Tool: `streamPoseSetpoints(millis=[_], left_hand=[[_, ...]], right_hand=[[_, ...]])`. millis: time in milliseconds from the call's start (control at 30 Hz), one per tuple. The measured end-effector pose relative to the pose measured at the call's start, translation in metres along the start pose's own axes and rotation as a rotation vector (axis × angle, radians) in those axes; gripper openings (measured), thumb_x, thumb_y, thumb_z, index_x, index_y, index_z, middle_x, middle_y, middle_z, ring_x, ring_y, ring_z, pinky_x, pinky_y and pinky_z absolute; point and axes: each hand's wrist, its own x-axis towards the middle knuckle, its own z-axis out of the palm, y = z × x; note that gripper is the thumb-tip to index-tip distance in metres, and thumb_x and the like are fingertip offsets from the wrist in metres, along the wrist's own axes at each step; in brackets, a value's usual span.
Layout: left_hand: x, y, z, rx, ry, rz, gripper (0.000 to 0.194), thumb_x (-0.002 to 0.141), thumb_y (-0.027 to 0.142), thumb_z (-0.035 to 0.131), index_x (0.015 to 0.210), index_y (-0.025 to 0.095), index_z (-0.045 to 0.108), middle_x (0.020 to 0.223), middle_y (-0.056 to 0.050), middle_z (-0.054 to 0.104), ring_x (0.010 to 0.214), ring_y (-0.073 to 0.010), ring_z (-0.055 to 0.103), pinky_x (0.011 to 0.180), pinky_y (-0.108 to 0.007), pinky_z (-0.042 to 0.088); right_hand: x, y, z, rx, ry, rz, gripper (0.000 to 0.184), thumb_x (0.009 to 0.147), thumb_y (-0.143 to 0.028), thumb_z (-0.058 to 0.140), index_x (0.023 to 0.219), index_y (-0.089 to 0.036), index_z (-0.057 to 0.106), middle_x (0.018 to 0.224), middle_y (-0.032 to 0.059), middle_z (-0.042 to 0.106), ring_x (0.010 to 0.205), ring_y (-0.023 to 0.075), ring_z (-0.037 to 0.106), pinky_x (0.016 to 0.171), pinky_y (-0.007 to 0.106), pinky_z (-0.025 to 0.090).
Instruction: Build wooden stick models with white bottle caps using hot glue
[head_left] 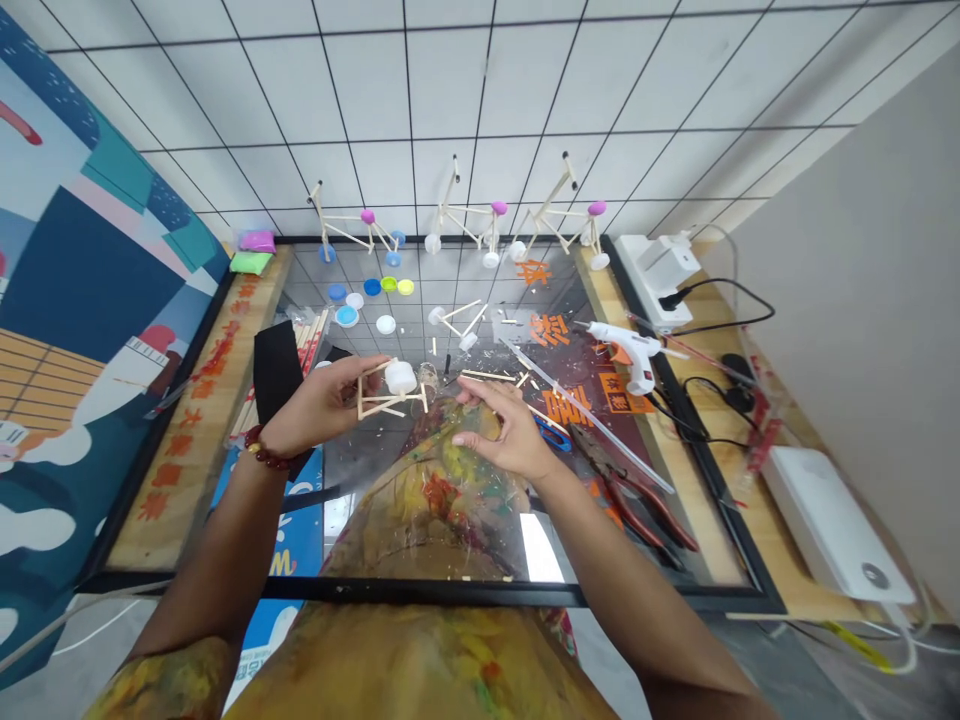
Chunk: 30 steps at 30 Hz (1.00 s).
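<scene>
My left hand (pixel 319 405) is closed on a small frame of wooden sticks (pixel 386 400) with a white bottle cap (pixel 400 377) fixed to it, held above the glass table top (pixel 420 300). My right hand (pixel 506 430) hovers just right of the frame, its fingers stretched out and apart, holding nothing; loose wooden sticks (pixel 487 376) lie under its fingertips. A bead bracelet is on my left wrist.
Three finished stick bicycles (pixel 352 228) (pixel 469 215) (pixel 559 215) stand at the back. Coloured caps (pixel 371 290), a half-built piece (pixel 459 322), a white glue gun (pixel 630 350), red pliers (pixel 637 495), a power strip (pixel 664 268), a white box (pixel 832 525) and a black cloth (pixel 276 375) lie around.
</scene>
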Motion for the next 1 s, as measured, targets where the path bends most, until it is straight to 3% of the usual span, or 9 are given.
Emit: streamPoseSetpoints(millis=[167, 300, 467, 600, 833, 900, 1000], left_hand=[[0.014, -0.002, -0.001, -0.116, 0.040, -0.005, 0.065, 0.064, 0.020, 0.087, 0.126, 0.017, 0.068, 0.093, -0.006, 0.071, 0.085, -0.0179, 0.068, 0.081, -0.028, 0.057], [0.020, 0.004, 0.012, -0.427, 0.225, -0.063, 0.057, 0.063, 0.015, 0.088, 0.117, 0.017, 0.069, 0.095, -0.004, 0.070, 0.082, -0.0136, 0.066, 0.076, -0.024, 0.057], [0.026, 0.009, 0.030, -0.801, 0.364, -0.315, 0.044, 0.063, 0.011, 0.086, 0.104, 0.013, 0.070, 0.085, -0.003, 0.070, 0.072, -0.0134, 0.068, 0.070, -0.026, 0.061], [0.025, 0.002, 0.034, -0.918, 0.431, -0.452, 0.030, 0.069, 0.002, 0.079, 0.096, 0.009, 0.069, 0.083, -0.005, 0.071, 0.074, -0.0143, 0.071, 0.074, -0.027, 0.061], [0.016, -0.011, 0.036, -0.981, 0.447, -0.472, 0.017, 0.078, 0.004, 0.074, 0.094, 0.009, 0.070, 0.089, -0.008, 0.073, 0.078, -0.0151, 0.072, 0.078, -0.028, 0.062], [0.013, -0.008, 0.034, -1.081, 0.403, -0.524, 0.009, 0.085, 0.008, 0.068, 0.094, 0.008, 0.070, 0.089, -0.010, 0.073, 0.078, -0.0149, 0.072, 0.078, -0.027, 0.063], [0.010, 0.000, 0.029, -1.249, 0.309, -0.614, 0.018, 0.095, 0.014, 0.055, 0.097, 0.005, 0.071, 0.088, -0.012, 0.073, 0.072, -0.0125, 0.071, 0.072, -0.021, 0.062]], right_hand=[[0.000, 0.000, 0.001, -0.004, 0.014, -0.005, 0.067, 0.082, -0.058, 0.072, 0.137, -0.026, 0.054, 0.110, 0.0070, 0.072, 0.103, 0.0269, 0.065, 0.097, 0.045, 0.035], [0.000, 0.000, 0.004, -0.073, 0.049, -0.001, 0.060, 0.084, -0.055, 0.070, 0.135, -0.027, 0.056, 0.107, 0.0068, 0.073, 0.101, 0.0264, 0.066, 0.094, 0.044, 0.035], [-0.002, 0.002, 0.007, -0.168, 0.095, -0.008, 0.048, 0.090, -0.049, 0.066, 0.131, -0.027, 0.058, 0.105, 0.0064, 0.073, 0.099, 0.0251, 0.066, 0.092, 0.043, 0.035], [-0.002, 0.001, 0.006, -0.216, 0.096, -0.008, 0.042, 0.092, -0.045, 0.063, 0.130, -0.028, 0.059, 0.107, 0.0064, 0.074, 0.099, 0.0246, 0.066, 0.092, 0.043, 0.034], [-0.002, 0.000, 0.007, -0.264, 0.072, -0.007, 0.038, 0.094, -0.044, 0.061, 0.128, -0.028, 0.060, 0.109, 0.0067, 0.074, 0.101, 0.0246, 0.065, 0.094, 0.043, 0.034], [-0.003, 0.001, 0.007, -0.268, 0.074, -0.007, 0.038, 0.094, -0.045, 0.061, 0.128, -0.028, 0.060, 0.109, 0.0065, 0.074, 0.101, 0.0246, 0.066, 0.094, 0.044, 0.034], [-0.004, 0.003, 0.009, -0.270, 0.079, -0.015, 0.037, 0.094, -0.043, 0.061, 0.128, -0.028, 0.060, 0.106, 0.0058, 0.074, 0.100, 0.0243, 0.066, 0.094, 0.044, 0.033]])
